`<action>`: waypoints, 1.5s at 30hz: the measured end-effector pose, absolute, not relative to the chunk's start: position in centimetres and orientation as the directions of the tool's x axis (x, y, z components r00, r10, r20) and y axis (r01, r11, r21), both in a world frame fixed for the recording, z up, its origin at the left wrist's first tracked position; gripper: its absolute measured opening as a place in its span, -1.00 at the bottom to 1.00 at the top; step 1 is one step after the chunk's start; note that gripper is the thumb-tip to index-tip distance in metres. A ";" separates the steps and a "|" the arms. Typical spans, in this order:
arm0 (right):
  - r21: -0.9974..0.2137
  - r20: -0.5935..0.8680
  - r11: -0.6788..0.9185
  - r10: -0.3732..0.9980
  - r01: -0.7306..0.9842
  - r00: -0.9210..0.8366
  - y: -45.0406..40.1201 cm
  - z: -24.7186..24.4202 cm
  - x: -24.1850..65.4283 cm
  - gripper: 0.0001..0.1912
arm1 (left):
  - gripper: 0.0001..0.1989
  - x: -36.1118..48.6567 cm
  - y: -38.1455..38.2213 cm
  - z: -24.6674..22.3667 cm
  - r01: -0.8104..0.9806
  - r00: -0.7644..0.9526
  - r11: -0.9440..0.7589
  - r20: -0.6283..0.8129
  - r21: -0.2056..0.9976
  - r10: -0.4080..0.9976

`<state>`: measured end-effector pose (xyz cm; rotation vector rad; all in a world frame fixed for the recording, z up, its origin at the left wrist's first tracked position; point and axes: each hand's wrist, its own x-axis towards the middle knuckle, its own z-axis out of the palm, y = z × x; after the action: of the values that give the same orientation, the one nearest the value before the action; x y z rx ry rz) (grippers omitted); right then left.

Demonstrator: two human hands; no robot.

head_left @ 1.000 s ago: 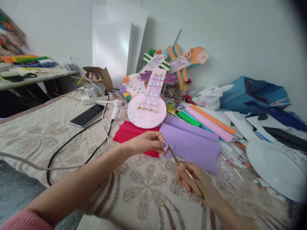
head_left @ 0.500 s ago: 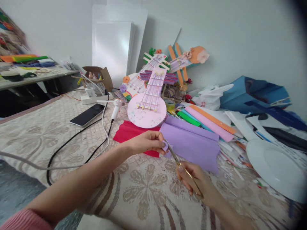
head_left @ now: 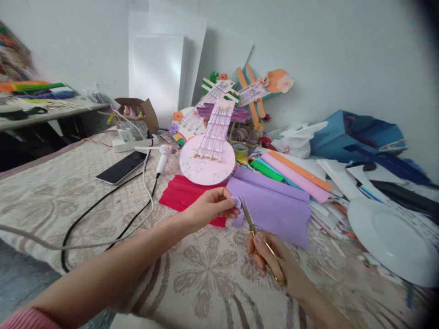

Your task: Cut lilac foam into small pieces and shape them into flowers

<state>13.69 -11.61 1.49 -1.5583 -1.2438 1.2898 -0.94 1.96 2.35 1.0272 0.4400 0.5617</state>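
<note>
Between thumb and fingers, my left hand (head_left: 216,204) pinches a small piece of purple crepe paper (head_left: 236,201). My right hand (head_left: 269,256) is closed round the handles of gold-handled scissors (head_left: 249,218). Their blades point up toward the left fingertips, beside the small piece. Behind both hands lies a larger sheet of purple crepe paper (head_left: 274,208), with a red crepe paper sheet (head_left: 181,194) to its left, partly covered by my left hand. A pink paper guitar (head_left: 206,167) with strings stands just beyond the sheets.
A phone (head_left: 121,167), a white glue gun (head_left: 163,157) and loose cables lie at left. Rolled coloured paper (head_left: 297,176), a white plate (head_left: 387,242), paper scraps and a blue bag (head_left: 356,135) crowd the right. More decorated guitars lean against the wall.
The scissor blades have come slightly away from the small purple piece and look more parted. My left fingers have shifted their hold on it. The whole view has moved a little.
</note>
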 end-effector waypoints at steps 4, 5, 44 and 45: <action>-0.948 -0.250 -0.252 0.968 0.193 0.034 -11.4 1.2 13.5 -0.55 | -0.75 -0.7 1.4 2.2 -0.253 0.751 0.374 -0.063 0.892 0.657; -0.950 -0.248 -0.250 0.968 0.186 0.036 -11.4 1.2 13.5 -0.55 | -0.75 -0.7 1.2 2.2 -0.259 0.747 0.370 -0.058 0.892 0.663; -0.930 -0.230 -0.252 0.967 0.267 0.112 -11.0 0.9 12.8 -0.53 | -0.77 0.1 -0.8 1.6 -0.324 0.568 0.340 -0.106 0.883 0.816; -0.930 -0.228 -0.250 0.967 0.269 0.109 -11.0 0.9 12.9 -0.53 | -0.77 0.1 -0.8 1.6 -0.323 0.568 0.342 -0.108 0.882 0.816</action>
<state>12.85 -11.02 0.88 -1.6397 -1.2316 1.1803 0.15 -0.78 1.61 0.9508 0.6098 0.8032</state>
